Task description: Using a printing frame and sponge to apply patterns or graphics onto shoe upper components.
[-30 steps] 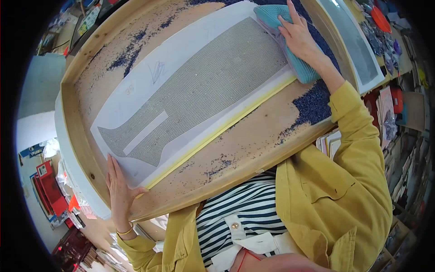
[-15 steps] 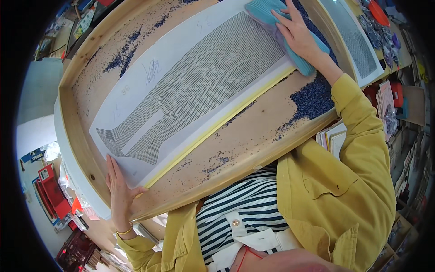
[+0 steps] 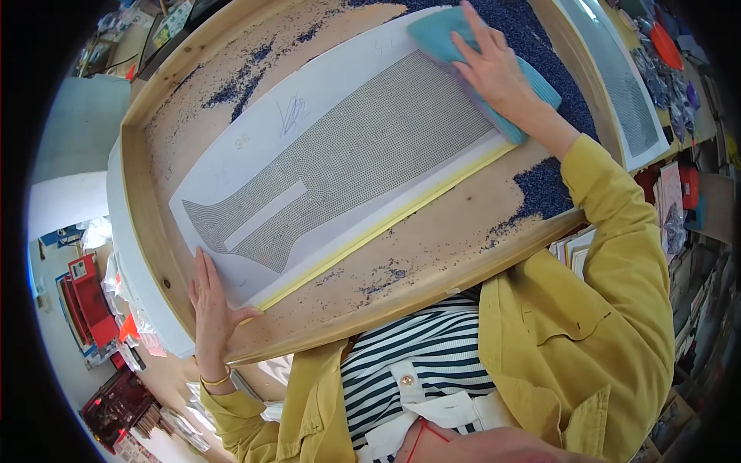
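A white sheet (image 3: 251,158) with a yellow strip (image 3: 401,221) along its near edge lies aslant in a wooden tray. A long pattern of tiny close-set dots (image 3: 370,131) with a narrow plain slot fills its middle. My right hand (image 3: 498,77) presses on a folded teal ribbed cloth (image 3: 543,85), its fingers over the top, at the sheet's far right end. The cloth covers the pattern's end there. At the near left corner my left hand (image 3: 212,305) lies with fingers straight on the sheet and thumb apart, beside the yellow strip.
Loose dark blue grains (image 3: 544,189) are heaped on the right and scattered elsewhere over the wooden tray (image 3: 347,328), whose raised rim runs around. Beyond the right rim lies another dotted sheet (image 3: 617,85), near an orange dish (image 3: 665,45) and small plastic bags (image 3: 679,100).
The whole view has shifted slightly, so the tray appears further right and lower. My right hand and the cloth have moved a little left along the sheet. My left hand stays at its corner.
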{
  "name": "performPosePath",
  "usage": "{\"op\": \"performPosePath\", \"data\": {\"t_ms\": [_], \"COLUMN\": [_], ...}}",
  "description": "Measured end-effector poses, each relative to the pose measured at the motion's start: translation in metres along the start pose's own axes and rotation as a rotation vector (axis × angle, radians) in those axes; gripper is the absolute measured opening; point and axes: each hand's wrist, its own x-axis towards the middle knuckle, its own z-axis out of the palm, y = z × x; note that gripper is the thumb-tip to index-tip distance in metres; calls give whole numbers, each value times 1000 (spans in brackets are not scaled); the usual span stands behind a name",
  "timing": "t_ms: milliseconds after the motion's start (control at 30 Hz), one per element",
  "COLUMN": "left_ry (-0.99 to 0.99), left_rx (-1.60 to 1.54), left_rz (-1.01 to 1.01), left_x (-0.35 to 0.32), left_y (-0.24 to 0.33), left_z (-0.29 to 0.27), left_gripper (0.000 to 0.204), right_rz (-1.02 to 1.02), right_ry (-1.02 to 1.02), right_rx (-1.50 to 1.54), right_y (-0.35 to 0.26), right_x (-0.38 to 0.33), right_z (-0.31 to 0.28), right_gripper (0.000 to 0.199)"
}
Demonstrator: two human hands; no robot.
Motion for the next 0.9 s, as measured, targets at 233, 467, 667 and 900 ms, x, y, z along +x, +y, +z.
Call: {"op": "performPosePath", "data": {"t_ms": [233, 467, 667, 900], "left_ry": [23, 51, 27, -13], "left_rx": [-16, -30, -57, -43], "left_rz": [23, 50, 35, -1], "left_x": [3, -1, -1, 2], "left_y": [-2, -6, -1, 2], "left_z": [1, 5, -1, -3], "left_gripper": [149, 149, 149, 148], "right_rz": [169, 14, 23, -30], "right_ry": [28, 40, -177, -98], "right_rx": [69, 292, 271, -158], "right_y": [92, 40, -46, -32], "right_x": [-8, -2, 22, 36], "right_z": [-9, 5, -18, -4], "right_gripper": [33, 29, 31, 35]}}
